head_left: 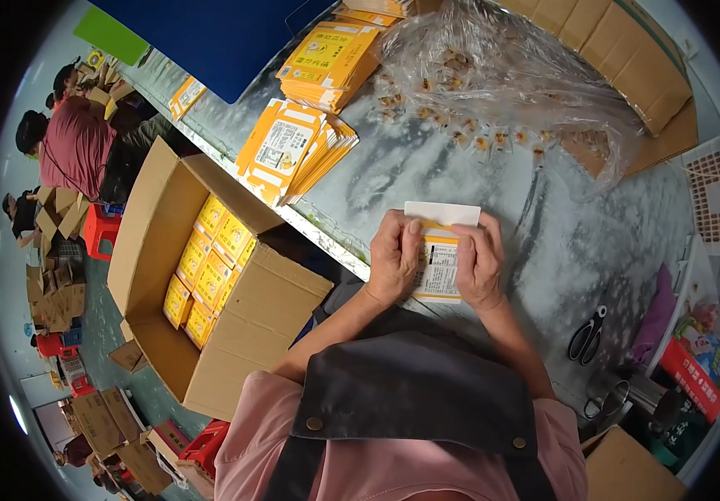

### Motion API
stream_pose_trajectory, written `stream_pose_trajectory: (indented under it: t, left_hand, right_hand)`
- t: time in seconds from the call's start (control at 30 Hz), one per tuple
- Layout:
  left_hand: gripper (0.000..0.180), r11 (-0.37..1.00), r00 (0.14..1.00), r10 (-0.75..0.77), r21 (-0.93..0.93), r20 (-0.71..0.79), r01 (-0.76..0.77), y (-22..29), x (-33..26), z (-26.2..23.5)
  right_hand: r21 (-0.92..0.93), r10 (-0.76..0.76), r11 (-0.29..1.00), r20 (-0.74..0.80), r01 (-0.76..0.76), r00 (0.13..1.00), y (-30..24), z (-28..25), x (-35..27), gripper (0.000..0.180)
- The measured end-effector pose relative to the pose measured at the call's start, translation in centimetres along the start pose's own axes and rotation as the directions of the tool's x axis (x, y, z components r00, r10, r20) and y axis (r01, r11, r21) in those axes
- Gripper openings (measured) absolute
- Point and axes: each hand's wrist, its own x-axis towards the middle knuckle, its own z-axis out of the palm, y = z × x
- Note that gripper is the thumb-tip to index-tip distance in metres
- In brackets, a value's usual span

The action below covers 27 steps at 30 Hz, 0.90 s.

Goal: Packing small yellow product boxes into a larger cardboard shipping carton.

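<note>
Between my two hands, close to the table's near edge, is a yellow-and-white paper box (438, 271) with a white flap standing up at its far end. The fingers of my left hand (393, 257) are closed on its left side, the thumb near the flap. On the other side my right hand (482, 263) grips it with bent fingers. Whether the box is flat or opened out I cannot tell. Left of my hands lies a fanned stack of flat yellow cartons (285, 150), with another stack (331, 63) farther back.
Beside the table at left, an open cardboard box (251, 321) holds several filled yellow boxes (212, 275). Clear plastic sheeting (502, 67) with small sachets (481, 142) covers the far right. Black-handled scissors (587, 336) and metal cups (640, 397) are at right. Other people (80, 150) work far left.
</note>
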Motion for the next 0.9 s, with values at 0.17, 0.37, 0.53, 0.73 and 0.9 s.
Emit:
stream_pose_trajectory:
  t: [0.17,0.37,0.53,0.73,0.9]
  left_hand:
    - [0.025,0.992,0.994,0.102,0.071,0.024,-0.104,-0.3,-0.1,0.1]
    - [0.027,0.982,0.993,-0.069,-0.167,0.100,0.085,0.8,-0.9,0.0]
    - [0.064,0.996,1.000,0.002,-0.091,0.021,0.000,0.5,-0.9,0.9]
    - [0.069,0.994,0.994,-0.109,0.024,-0.007,0.109,2.7,1.2,-0.6]
    - [0.081,0.973,0.985,0.153,-0.188,0.081,-0.136,5.5,-1.3,-4.0]
  right_hand:
    - [-0.042,0.029,0.999,0.046,-0.027,0.999,0.3,-0.1,-0.1,0.012]
    - [0.151,0.124,0.982,-0.080,-0.111,0.989,-0.3,1.1,-0.9,0.023]
    - [0.156,0.395,0.906,0.025,-0.394,0.918,1.5,1.6,-4.0,0.047]
    - [0.378,0.509,0.740,0.224,-0.556,0.831,0.3,0.8,-0.7,0.042]
    - [0.444,0.362,0.798,0.187,-0.407,0.913,-1.2,2.0,0.8,0.038]
